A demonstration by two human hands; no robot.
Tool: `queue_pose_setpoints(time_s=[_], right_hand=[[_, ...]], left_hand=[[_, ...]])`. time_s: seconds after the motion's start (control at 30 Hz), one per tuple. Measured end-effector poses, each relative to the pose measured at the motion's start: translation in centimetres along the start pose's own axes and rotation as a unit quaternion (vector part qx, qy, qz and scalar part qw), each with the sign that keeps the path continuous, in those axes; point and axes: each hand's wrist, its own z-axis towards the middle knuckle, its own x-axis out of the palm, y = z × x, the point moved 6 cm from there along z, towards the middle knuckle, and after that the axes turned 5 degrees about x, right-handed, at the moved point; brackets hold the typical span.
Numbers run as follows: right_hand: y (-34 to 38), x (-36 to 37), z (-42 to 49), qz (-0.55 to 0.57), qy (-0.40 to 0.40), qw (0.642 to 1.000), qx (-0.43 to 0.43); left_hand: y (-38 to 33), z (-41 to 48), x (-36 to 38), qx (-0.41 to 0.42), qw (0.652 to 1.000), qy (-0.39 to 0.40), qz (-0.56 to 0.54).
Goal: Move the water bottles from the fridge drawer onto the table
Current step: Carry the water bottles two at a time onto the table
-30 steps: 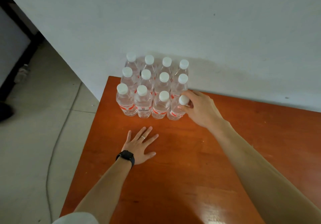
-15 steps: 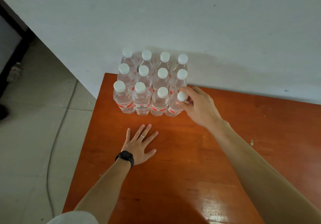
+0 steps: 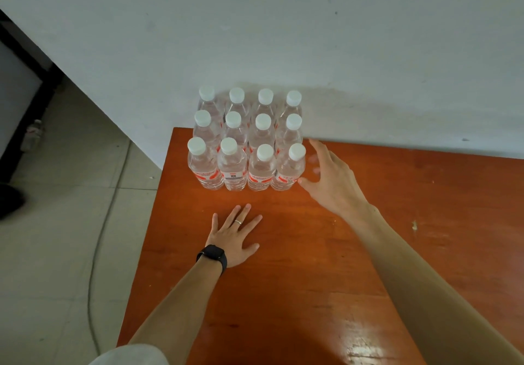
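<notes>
Twelve water bottles (image 3: 246,141) stand packed at the table's (image 3: 368,251) eleven o'clock corner; right hand (image 3: 330,179) spread, empty beside them; left hand (image 3: 236,234) flat, fingers apart.

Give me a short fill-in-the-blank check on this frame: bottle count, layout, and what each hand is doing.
1. The water bottles stand on the table in three rows of ____.
2. Every bottle cap is coloured ____.
3. The left hand lies ____ on the table.
4. The right hand, fingers spread, holds ____.

Missing words: four; white; flat; nothing
</notes>
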Motion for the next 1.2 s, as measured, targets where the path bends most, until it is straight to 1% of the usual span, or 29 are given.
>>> queue_pose_setpoints(time_s=[0.13, 0.27, 0.4, 0.53, 0.63, 0.7, 0.77, 0.9, 1.0, 1.07, 1.2], right_hand=[[-1.7, -0.1, -2.6, 0.018, 0.011, 0.999, 0.032], [-4.9, -0.6, -7.6, 0.036, 0.005, 0.998, 0.052], [-10.6, -1.1, -15.4, 0.043, -0.031, 0.99, 0.132], [-17.9, -2.3, -25.4, 0.042, -0.092, 0.965, 0.241], [-23.4, -4.2, -34.7, 0.049, -0.158, 0.93, 0.327], [-26.6, -5.8, -41.9, 0.057, -0.202, 0.898, 0.386], [-29.5, -7.3, -50.0, 0.06, -0.244, 0.859, 0.445], [-33.6, -9.4, -65.8, 0.062, -0.336, 0.786, 0.516], [-35.6, -10.2, -77.1, 0.057, -0.382, 0.736, 0.556], [-36.4, -10.8, -82.9, 0.046, -0.409, 0.709, 0.572], [-38.1, -12.0, -95.8, 0.012, -0.459, 0.645, 0.611]], left_hand=[[-0.9, -0.2, -1.1, -0.006, 1.0, 0.013, -0.007], [-3.4, -0.4, -2.9, -0.004, 0.999, 0.008, -0.032], [-9.6, 0.2, -4.6, 0.082, 0.996, 0.005, -0.029], [-20.1, 0.8, -6.3, 0.171, 0.985, 0.001, -0.002], [-31.4, -0.3, -7.0, 0.265, 0.963, -0.009, 0.043], [-40.0, -2.4, -6.9, 0.332, 0.94, -0.027, 0.068], [-49.0, -5.9, -6.0, 0.4, 0.912, -0.045, 0.084], [-65.2, -15.3, -2.8, 0.519, 0.845, -0.078, 0.099], [-75.2, -23.1, 0.2, 0.593, 0.795, -0.083, 0.095], [-80.1, -27.2, 1.9, 0.624, 0.772, -0.075, 0.092], [-90.2, -36.5, 5.9, 0.686, 0.72, -0.065, 0.083]])
